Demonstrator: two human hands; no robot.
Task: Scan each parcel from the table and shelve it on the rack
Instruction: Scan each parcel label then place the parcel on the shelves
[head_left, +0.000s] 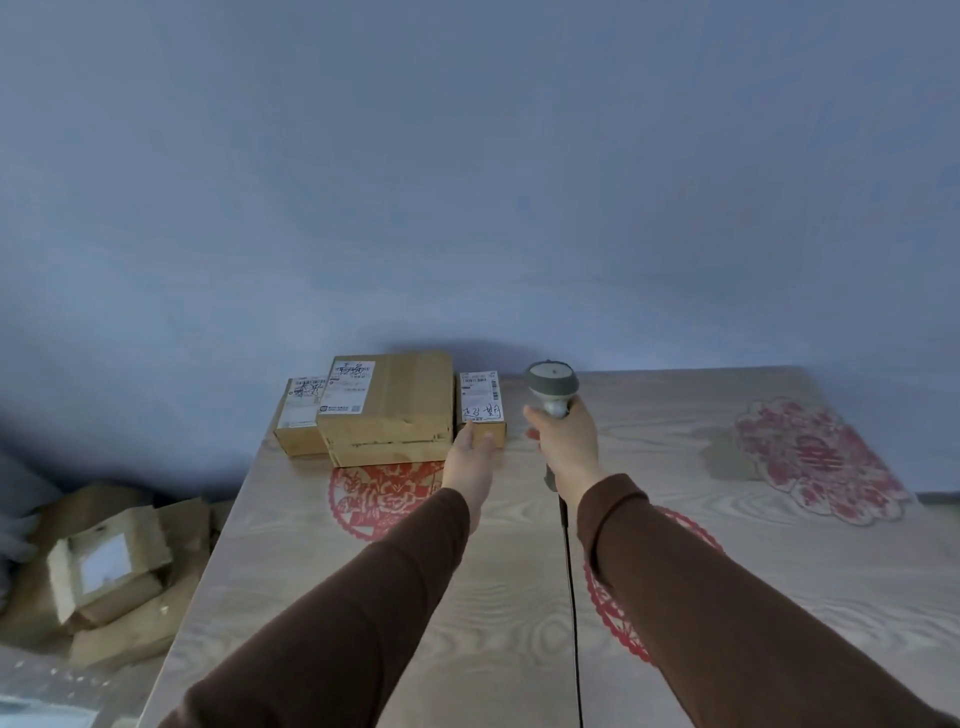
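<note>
— What's sitting down there on the far left, off the table?

— A heap of torn cardboard boxes (111, 571) is lying on the floor, beside the table's left edge. One of them is showing a pale label patch on top.

— And on the table (363, 597) itself?

— Three parcels are standing in a row at the far left corner, close against the blue wall (467, 182). The leftmost is a small brown parcel (298, 418) with a white label, touching the big parcel (387, 408) in the middle, which is wearing a label on its left half. Just right of that one a narrow parcel (483, 408) is standing, with a white label covering most of its top.

— Is the person holding any of them?

— The left hand (470, 457) is reaching out from a brown sleeve (337, 623), and its fingers are curling over the near end of the narrow parcel, thumb on the right side of it. The parcel is sitting on the surface, not raised.

— What is the right hand doing?

— The right hand (563, 436) is gripping the handle of a grey scanner (551, 384), fingers wrapping round it, with the round head pointing away toward the far edge, just right of the narrow parcel. A black cable (571, 597) is running from the handle back along the table toward the near edge.

— Anything else on the surface?

— Red paper-cut patterns are showing on the wood: one beneath the near edge of the big parcel, one partly under the right arm, and a faded red one (815, 462) near the far right corner.
</note>
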